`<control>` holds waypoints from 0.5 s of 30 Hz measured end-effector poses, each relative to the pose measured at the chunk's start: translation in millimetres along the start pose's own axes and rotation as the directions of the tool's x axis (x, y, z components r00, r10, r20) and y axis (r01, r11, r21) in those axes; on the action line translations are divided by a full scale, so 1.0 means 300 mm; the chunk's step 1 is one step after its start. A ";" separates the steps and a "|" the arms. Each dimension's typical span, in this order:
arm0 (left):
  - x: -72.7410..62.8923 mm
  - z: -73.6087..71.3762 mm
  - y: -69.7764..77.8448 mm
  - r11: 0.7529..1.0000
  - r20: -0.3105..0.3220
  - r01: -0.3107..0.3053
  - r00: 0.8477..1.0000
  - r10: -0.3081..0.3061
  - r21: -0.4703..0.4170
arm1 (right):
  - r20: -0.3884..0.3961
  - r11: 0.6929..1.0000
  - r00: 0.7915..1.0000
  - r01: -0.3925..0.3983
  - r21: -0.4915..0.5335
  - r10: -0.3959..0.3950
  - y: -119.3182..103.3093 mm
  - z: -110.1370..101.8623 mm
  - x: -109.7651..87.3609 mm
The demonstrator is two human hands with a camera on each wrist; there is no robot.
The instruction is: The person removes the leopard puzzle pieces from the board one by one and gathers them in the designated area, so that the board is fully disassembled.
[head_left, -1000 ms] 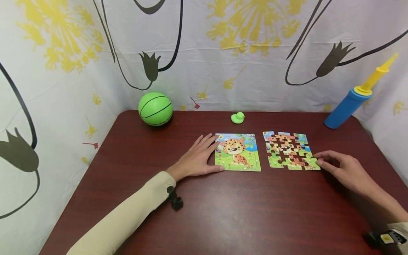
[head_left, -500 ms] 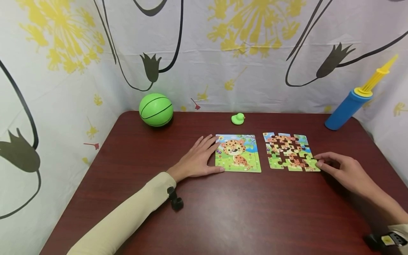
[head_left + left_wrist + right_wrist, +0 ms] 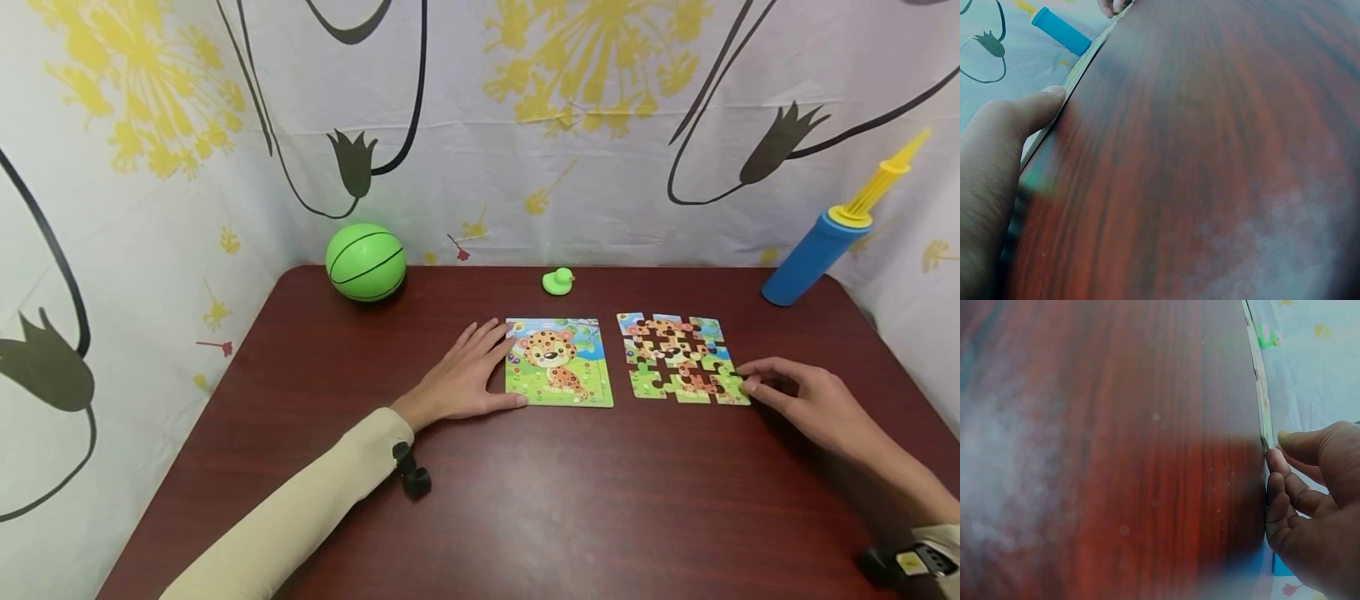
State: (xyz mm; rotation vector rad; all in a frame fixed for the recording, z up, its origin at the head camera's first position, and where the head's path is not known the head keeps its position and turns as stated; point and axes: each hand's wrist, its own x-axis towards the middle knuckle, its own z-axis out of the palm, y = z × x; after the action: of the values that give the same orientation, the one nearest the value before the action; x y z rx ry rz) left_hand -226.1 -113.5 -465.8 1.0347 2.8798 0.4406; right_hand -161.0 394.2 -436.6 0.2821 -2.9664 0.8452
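My left hand [image 3: 467, 375] rests flat at the left side of a square leopard-cub picture board [image 3: 558, 363], fingers spread, thumb by its lower-left corner. In the left wrist view, the thumb [image 3: 1041, 109] lies along the board's thin edge. Right of the board lies a leopard-cub jigsaw puzzle [image 3: 672, 357], its pieces loosely arranged with gaps between them. At its right edge my right hand [image 3: 817, 404] touches the lower-right puzzle piece [image 3: 731, 387] with bent index finger and thumb. The other fingers of that hand curl beneath, on the table, in the right wrist view.
A green ball [image 3: 366, 262] sits at the back left of the dark wooden table [image 3: 525, 500]. Behind the board stands a green toy duck [image 3: 557, 282]. A blue and yellow hand pump [image 3: 817, 254] leans at the back right against the patterned cloth [image 3: 465, 100].
Both hands, the board and the puzzle pieces keep their places. The head view has shifted only slightly.
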 end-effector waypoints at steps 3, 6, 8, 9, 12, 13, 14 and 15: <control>-0.004 0.001 -0.002 1.000 -0.004 0.002 1.000 -0.002 -0.004 | -0.003 1.000 1.000 0.006 0.005 -0.006 -0.002 0.002 0.003; -0.007 0.002 -0.003 1.000 -0.003 0.005 1.000 -0.005 -0.007 | -0.007 1.000 1.000 0.018 0.008 -0.018 -0.003 0.003 0.004; -0.008 0.003 -0.004 1.000 0.002 0.009 1.000 -0.009 -0.007 | -0.008 1.000 1.000 0.027 0.012 -0.027 -0.004 0.005 0.003; -0.009 0.004 -0.003 1.000 0.005 0.009 1.000 -0.009 -0.006 | -0.008 0.999 1.000 0.030 0.011 -0.030 -0.005 0.006 0.003; -0.006 0.003 -0.002 1.000 0.009 0.008 1.000 -0.008 -0.004 | -0.004 0.999 0.999 0.033 0.008 -0.033 -0.005 0.008 0.001; -0.004 0.003 -0.001 1.000 0.009 0.007 1.000 -0.007 0.000 | -0.006 0.999 0.999 0.033 0.005 -0.033 -0.005 0.009 0.000; -0.003 0.002 -0.001 1.000 0.006 0.005 1.000 -0.005 0.002 | -0.009 0.999 0.999 0.032 0.000 -0.032 -0.005 0.009 -0.001; -0.001 0.002 0.000 1.000 0.004 0.003 1.000 -0.003 0.006 | -0.012 1.000 0.999 0.031 -0.002 -0.031 -0.005 0.010 -0.002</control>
State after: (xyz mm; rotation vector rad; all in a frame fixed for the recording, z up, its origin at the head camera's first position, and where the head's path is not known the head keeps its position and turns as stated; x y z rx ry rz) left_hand -225.8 -113.8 -466.4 1.0303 2.8809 0.4303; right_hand -160.2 391.6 -438.4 0.3206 -2.9431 0.8381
